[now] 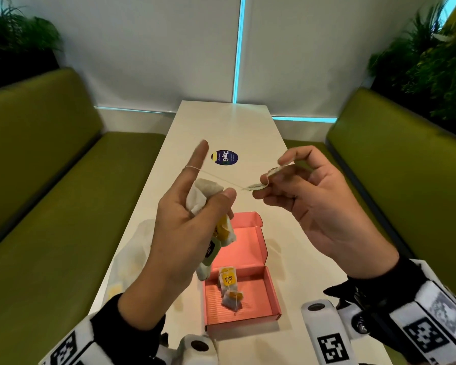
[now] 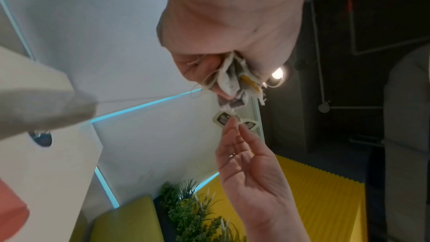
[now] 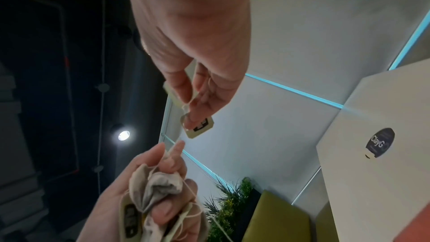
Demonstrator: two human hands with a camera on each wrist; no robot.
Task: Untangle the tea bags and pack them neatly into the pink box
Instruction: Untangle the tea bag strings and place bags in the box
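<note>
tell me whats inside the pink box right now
Two tea bags with yellow tags lie in the open pink box, near its left side. The left hand and its bundle hide the far left corner.

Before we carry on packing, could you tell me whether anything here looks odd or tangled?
Yes: a string is looped round the raised forefinger of the left hand, running to paper tags pinched in the right hand. The left hand's grip bunches crumpled tea bags.
</note>
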